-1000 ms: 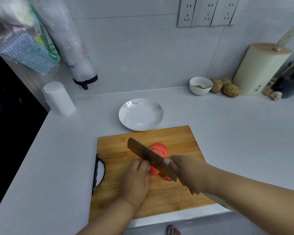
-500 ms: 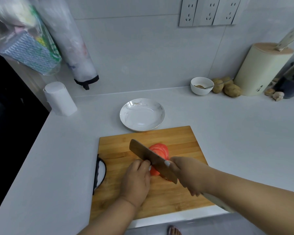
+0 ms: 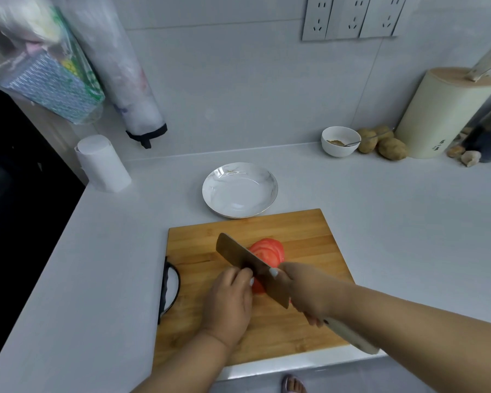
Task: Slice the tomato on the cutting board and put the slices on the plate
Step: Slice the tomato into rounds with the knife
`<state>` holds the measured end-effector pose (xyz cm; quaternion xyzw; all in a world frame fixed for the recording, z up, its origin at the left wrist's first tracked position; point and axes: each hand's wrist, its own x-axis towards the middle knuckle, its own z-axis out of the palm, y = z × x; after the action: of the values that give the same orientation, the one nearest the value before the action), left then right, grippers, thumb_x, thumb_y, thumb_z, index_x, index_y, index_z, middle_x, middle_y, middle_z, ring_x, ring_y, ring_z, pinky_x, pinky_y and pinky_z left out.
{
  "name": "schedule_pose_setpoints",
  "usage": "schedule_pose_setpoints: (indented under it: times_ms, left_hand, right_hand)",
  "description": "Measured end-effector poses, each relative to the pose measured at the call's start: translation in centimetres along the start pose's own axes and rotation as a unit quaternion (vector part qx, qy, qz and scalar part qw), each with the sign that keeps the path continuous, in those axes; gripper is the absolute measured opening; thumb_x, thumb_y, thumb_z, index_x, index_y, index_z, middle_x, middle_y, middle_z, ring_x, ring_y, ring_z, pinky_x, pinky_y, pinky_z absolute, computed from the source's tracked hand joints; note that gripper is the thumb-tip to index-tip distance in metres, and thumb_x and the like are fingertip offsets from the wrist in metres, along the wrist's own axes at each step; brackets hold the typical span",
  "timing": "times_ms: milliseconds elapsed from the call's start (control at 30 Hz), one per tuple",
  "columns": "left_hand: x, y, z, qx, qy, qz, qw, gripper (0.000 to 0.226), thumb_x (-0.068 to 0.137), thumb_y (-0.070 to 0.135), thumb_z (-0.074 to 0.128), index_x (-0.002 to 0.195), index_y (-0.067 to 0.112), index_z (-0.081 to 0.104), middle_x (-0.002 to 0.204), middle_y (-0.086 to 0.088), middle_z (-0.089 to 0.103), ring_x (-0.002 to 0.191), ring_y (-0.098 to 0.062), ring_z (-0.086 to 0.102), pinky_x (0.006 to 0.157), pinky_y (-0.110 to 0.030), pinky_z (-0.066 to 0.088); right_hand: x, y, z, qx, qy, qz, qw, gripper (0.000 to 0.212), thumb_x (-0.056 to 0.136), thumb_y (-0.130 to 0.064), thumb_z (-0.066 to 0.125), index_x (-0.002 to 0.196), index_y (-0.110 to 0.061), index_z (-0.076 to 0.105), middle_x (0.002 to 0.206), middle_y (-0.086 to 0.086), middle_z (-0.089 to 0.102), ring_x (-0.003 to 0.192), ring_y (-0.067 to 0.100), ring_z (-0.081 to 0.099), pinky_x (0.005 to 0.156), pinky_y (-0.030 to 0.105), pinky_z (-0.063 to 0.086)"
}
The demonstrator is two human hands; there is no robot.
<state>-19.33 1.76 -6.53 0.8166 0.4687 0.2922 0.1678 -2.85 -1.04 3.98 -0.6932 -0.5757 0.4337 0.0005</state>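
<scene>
The tomato (image 3: 268, 252) is red and partly cut: a fan of thin slices leans at its far end, their pale, wet faces overlapping, and an uncut piece shows as a small red patch on the near side of the blade. It lies on the board (image 3: 301, 234), near the board's middle. The board is wooden, with a black handle (image 3: 169, 287) on its left edge, and rests on the pale tabletop (image 3: 380, 222).

The knife (image 3: 250, 266) stands across the tomato, its wide blade angled from the board's far left toward its near right, with the slices beyond the blade and the uncut piece before it. The right hand (image 3: 309, 293) has its grip closed round the knife's pale handle, one finger reaching along the blade's back. This hand is just right of the tomato. The left hand (image 3: 230, 299) rests on the board on the near side of the blade, fingers curled, their tips touching the uncut piece and the blade's flat; whether they pinch the piece or only steady it I cannot tell.

The plate (image 3: 219, 177), white with faint marbling, sits just beyond the board's far edge, its rim near the board, with no slices in it.
</scene>
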Motion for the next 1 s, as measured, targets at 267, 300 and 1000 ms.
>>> schedule_pose_setpoints:
  times_ms: [267, 300, 1000]
  left_hand:
    - [-0.7, -0.2, 0.0, -0.008, -0.018, 0.027, 0.999, 0.026, 0.083, 0.022, 0.042, 0.101, 0.019, 0.061, 0.085, -0.002, 0.060, 0.072, -0.018, 0.057, 0.056, -0.030, 0.050]
    - [-1.0, -0.2, 0.1, -0.002, -0.022, 0.038, 0.999, 0.025, 0.082, 0.021, 0.044, 0.101, 0.020, 0.060, 0.085, -0.002, 0.059, 0.072, -0.019, 0.057, 0.056, -0.029, 0.050]
    - [-1.5, -1.6, 1.1, -0.007, 0.049, 0.079, 0.996, 0.017, 0.088, 0.024, 0.050, 0.102, 0.020, 0.059, 0.084, -0.001, 0.066, 0.073, -0.014, 0.062, 0.059, -0.028, 0.052]
  right_hand:
    - [2.6, -0.5, 2.3, -0.018, 0.082, -0.078, 0.993, 0.044, 0.104, -0.045, 0.022, 0.102, -0.012, 0.051, 0.081, 0.015, 0.066, 0.046, 0.024, 0.058, 0.042, 0.029, 0.050]
    - [2.5, -0.4, 2.3, -0.008, 0.082, -0.076, 0.994, 0.045, 0.103, -0.045, 0.022, 0.106, -0.012, 0.052, 0.081, 0.014, 0.067, 0.047, 0.024, 0.059, 0.044, 0.030, 0.051]
    - [2.5, -0.6, 1.9, 0.059, 0.036, -0.042, 0.997, 0.045, 0.102, -0.049, 0.022, 0.085, -0.018, 0.048, 0.075, 0.017, 0.060, 0.048, 0.026, 0.056, 0.048, 0.033, 0.051]
